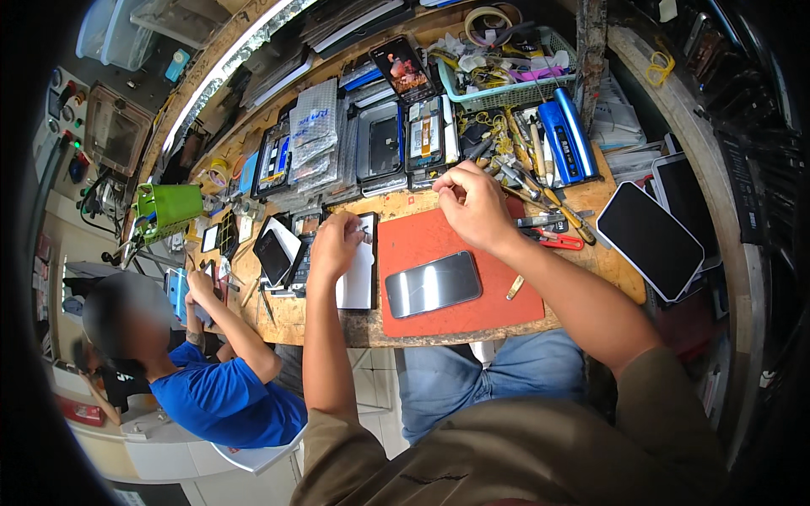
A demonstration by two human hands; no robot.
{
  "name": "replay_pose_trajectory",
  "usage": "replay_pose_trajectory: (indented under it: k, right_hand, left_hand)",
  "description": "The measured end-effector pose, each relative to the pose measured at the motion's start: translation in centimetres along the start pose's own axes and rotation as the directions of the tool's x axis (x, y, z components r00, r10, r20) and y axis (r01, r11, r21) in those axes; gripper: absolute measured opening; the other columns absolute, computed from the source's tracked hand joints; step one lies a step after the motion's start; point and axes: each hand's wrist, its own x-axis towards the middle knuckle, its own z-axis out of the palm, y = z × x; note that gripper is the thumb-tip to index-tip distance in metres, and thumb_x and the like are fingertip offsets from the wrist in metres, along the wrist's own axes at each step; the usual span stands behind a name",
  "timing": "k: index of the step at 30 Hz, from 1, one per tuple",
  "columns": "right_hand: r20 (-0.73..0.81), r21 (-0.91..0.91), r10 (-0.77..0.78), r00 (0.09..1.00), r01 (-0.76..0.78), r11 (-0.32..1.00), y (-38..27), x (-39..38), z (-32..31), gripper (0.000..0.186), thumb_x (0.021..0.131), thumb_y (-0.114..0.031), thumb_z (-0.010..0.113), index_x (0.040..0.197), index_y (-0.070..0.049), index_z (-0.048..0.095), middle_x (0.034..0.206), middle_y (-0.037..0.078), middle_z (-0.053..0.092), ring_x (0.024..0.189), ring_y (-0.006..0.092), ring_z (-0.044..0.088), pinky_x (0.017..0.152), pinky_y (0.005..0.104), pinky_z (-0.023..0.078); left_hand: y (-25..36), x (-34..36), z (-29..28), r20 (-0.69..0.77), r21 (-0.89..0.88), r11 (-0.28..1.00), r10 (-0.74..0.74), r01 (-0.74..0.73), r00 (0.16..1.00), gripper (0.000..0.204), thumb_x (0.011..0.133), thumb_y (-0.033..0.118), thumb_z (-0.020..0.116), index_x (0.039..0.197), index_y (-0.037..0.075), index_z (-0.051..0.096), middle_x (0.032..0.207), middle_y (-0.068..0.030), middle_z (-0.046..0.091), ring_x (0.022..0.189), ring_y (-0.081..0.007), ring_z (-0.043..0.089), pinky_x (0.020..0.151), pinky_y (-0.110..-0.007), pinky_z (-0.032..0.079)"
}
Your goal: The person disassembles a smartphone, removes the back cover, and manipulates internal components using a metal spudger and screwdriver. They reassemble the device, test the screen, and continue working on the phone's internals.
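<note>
My left hand [336, 240] has its fingers curled over a white flat item in a dark frame [353, 289], just left of the red mat; what its fingertips hold, if anything, is hidden. My right hand [472, 202] is raised over the back of the red mat [513, 312], fingers bent together; I cannot make out anything between them. A dark smartphone [433, 284] lies face up on the mat, below both hands. A small pale tool [515, 287] lies at its right, and red-handled cutters [557, 240] sit near my right forearm.
A person in a blue shirt [219, 396] works at the left. Device parts [380, 139], a mint basket [489, 91], many hand tools [531, 152] and a blue cylinder device [567, 143] crowd the back. Tablets [650, 236] lie right; a green basket [169, 211] stands left.
</note>
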Motion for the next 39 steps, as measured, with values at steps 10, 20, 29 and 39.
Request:
replay_pose_trajectory:
  k: [10,20,29,39]
  right_hand:
    - [0.014,-0.062,-0.081,0.997,0.082,0.995,0.0,0.3,0.0,0.007,0.092,-0.003,0.067,0.093,0.001,0.072,0.094,0.014,0.066,0.077,0.0271,0.068,0.069,0.0386,0.055]
    - [0.057,-0.119,-0.147,0.988,0.153,0.981,0.3,0.1,0.1,0.006,0.094,-0.003,0.069,0.095,0.002,0.072,0.095,0.010,0.065,0.074,0.0201,0.067,0.065,0.0338,0.054]
    - [0.297,0.053,-0.150,0.943,0.140,0.989,-1.0,-0.9,0.6,0.022,0.103,-0.020,0.070,0.105,0.001,0.070,0.096,0.013,0.066,0.081,0.0252,0.069,0.074,0.0391,0.056]
    - [0.285,0.008,-0.255,0.924,0.264,0.965,-1.2,-0.9,0.4,0.026,0.102,-0.018,0.071,0.084,0.000,0.065,0.073,0.017,0.063,0.067,0.0347,0.063,0.062,0.0453,0.047]
  left_hand:
    - [-0.5,0.7,-0.8,0.087,-0.036,0.999,-0.025,0.029,0.996,0.013,0.088,0.007,0.077,0.095,-0.001,0.072,0.094,-0.0168,0.077,0.090,-0.0348,0.073,0.082,-0.045,0.054]
    - [-0.8,-2.2,-2.1,0.061,-0.398,0.892,-0.208,0.215,0.976,0.007,0.095,0.002,0.077,0.098,-0.002,0.073,0.088,-0.0047,0.075,0.079,-0.0112,0.067,0.071,-0.029,0.053]
    - [4.8,-3.0,-2.2,-0.050,-0.592,0.802,0.054,-0.074,0.997,0.006,0.101,0.002,0.071,0.102,-0.002,0.067,0.089,-0.0027,0.071,0.084,-0.0089,0.063,0.081,-0.027,0.053]
    - [10.5,-2.7,0.0,-0.165,-0.534,0.833,0.070,-0.148,0.984,0.009,0.098,-0.001,0.074,0.095,-0.002,0.065,0.088,-0.0081,0.071,0.080,-0.0123,0.066,0.073,-0.031,0.054]
